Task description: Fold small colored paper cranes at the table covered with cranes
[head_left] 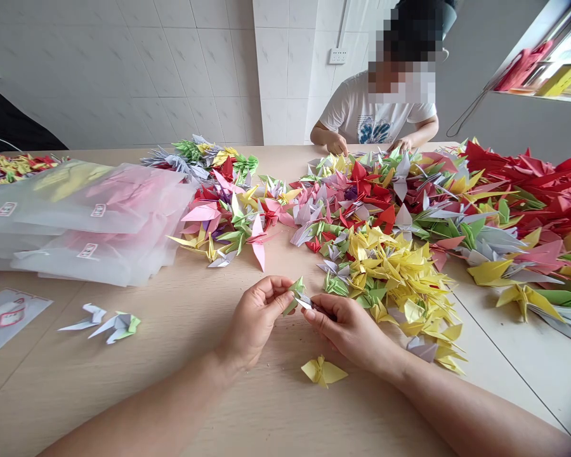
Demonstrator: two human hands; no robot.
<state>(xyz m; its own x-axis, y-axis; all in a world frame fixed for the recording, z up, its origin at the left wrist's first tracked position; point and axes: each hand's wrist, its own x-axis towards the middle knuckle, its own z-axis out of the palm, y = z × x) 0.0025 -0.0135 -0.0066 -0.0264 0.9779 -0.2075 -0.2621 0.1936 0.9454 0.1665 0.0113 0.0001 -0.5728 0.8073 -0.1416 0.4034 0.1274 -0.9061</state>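
Note:
Over the middle of the table, my left hand point(261, 317) is closed with thumb and fingers pinching a green paper crane point(297, 291). My right hand point(349, 327) is closed too, pinching a pale grey folded paper piece point(306, 301) that meets the green one. Whether the two pieces are joined I cannot tell, as my fingers cover part of both. Just below my hands lies a yellow paper crane point(322, 371). Beyond my right hand spreads a heap of yellow paper cranes point(390, 263).
Clear plastic bags point(99, 235) of folded paper are stacked at the left. Two grey cranes, a single one point(83, 317) and one with green point(121, 327), lie before them. Mixed cranes point(247, 216) and red ones point(528, 184) cover the far side, where another person point(375, 114) sits.

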